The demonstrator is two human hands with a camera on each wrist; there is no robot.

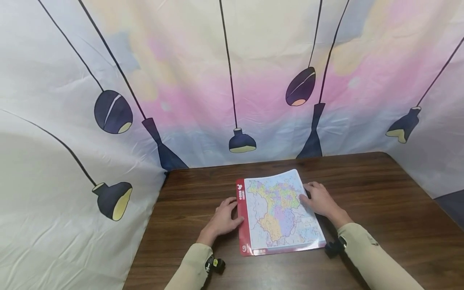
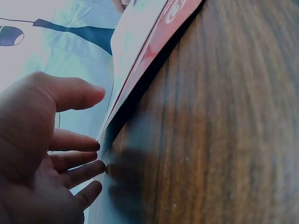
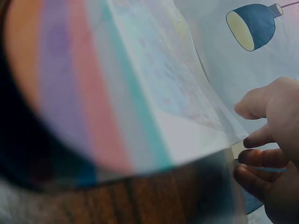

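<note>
Map book (image 1: 280, 211) lies flat on the brown tabletop (image 1: 380, 193), straight ahead of the person and between the two hands, its long axis running away from the body and leaning a little to the left at the far end. Its red spine strip faces the left hand (image 1: 224, 220), which rests on the wood with relaxed, nearly straight fingers; the thumb and fingertips touch that red edge and grip nothing, as the left wrist view confirms. On the opposite long side the right hand (image 1: 320, 198) lies with its fingers spread loosely, fingertips resting on the map page at its right border, not curled round it. Both hands sit at about mid-length of the book and about equally close, one at each long edge. Behind the tabletop hangs a cloth backdrop (image 1: 232, 72) printed with lamps.
</note>
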